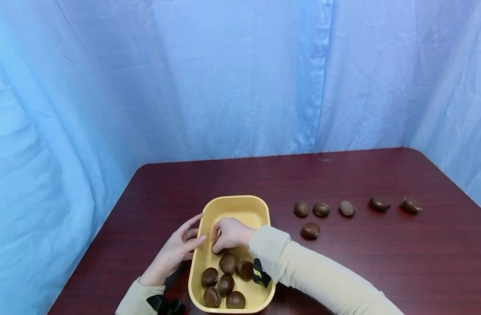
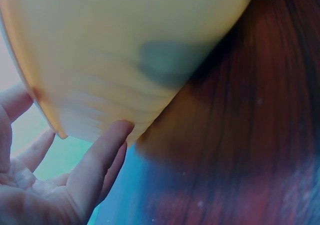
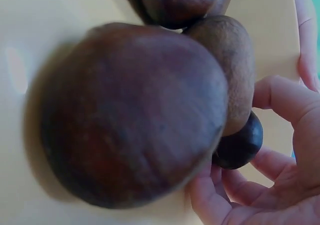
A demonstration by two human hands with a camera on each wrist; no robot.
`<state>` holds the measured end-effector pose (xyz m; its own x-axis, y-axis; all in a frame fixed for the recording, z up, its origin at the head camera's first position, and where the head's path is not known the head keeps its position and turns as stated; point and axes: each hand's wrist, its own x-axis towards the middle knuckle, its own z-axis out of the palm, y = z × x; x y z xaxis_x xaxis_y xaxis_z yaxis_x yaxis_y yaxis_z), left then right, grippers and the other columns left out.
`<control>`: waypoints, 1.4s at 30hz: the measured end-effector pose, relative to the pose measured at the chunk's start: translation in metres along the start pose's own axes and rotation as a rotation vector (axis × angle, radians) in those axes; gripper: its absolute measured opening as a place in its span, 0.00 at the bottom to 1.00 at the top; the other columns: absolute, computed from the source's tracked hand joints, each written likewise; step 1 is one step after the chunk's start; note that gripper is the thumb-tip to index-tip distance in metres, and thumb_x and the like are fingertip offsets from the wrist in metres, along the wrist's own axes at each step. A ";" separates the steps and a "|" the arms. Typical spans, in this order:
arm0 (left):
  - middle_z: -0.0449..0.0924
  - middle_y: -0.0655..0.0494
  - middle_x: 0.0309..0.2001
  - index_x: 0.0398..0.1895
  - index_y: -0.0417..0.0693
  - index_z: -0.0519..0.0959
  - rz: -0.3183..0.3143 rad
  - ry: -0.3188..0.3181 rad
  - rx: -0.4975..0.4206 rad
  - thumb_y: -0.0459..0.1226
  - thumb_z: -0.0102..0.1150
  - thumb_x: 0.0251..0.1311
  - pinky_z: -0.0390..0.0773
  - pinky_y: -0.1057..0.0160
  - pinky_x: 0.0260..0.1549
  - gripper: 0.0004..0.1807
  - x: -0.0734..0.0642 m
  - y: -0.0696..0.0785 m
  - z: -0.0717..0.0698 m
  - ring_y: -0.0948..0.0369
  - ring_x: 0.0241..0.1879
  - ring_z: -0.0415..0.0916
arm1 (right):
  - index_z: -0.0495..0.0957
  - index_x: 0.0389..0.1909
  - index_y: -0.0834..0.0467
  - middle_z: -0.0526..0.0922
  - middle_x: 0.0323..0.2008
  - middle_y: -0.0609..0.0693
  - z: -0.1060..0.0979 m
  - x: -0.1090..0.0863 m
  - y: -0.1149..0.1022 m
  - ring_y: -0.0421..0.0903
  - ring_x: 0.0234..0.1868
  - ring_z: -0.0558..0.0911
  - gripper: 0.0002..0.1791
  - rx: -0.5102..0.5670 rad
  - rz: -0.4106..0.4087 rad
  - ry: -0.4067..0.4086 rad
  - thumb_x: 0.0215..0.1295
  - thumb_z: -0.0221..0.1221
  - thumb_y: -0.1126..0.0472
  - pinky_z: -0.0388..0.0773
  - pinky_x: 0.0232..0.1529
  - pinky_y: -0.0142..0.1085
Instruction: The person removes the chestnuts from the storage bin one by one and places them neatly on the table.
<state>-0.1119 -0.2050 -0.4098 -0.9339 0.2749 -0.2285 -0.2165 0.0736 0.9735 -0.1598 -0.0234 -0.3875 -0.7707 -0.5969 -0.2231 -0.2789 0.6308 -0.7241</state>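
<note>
Inside a yellow tray (image 1: 260, 302), my right hand (image 1: 231, 234) pinches a brown chestnut (image 1: 217, 246) with thumb and fingers pointing down. In the right wrist view that dark chestnut (image 3: 241, 144) shows between the fingers, partly behind other chestnuts. My left hand (image 1: 176, 251) rests against the tray's left side, its fairly straight fingers touching the rim and outer wall. A fingertip meets the tray's wall (image 2: 100, 45) in the left wrist view. Nearer me in the tray lie several chestnuts (image 1: 226, 284), one partly hidden by the right wrist strap.
On the dark red table (image 1: 342, 175), to the right of the tray, lie several more chestnuts (image 1: 321, 210) in a loose row, with one chestnut (image 1: 310, 230) nearer me. Light blue curtains (image 1: 240, 78) hang behind the table and along both sides.
</note>
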 end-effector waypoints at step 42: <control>0.62 0.32 0.63 0.74 0.51 0.49 -0.018 0.013 0.003 0.35 0.52 0.67 0.81 0.54 0.42 0.36 0.000 -0.001 0.000 0.52 0.49 0.78 | 0.79 0.40 0.64 0.82 0.35 0.53 -0.054 -0.015 -0.010 0.45 0.34 0.82 0.09 0.424 0.014 -0.069 0.60 0.58 0.66 0.82 0.41 0.43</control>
<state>-0.1121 -0.2051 -0.4108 -0.9335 0.2607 -0.2462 -0.2329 0.0812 0.9691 -0.1764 0.0061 -0.3409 -0.7288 -0.6303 -0.2674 0.0023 0.3883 -0.9215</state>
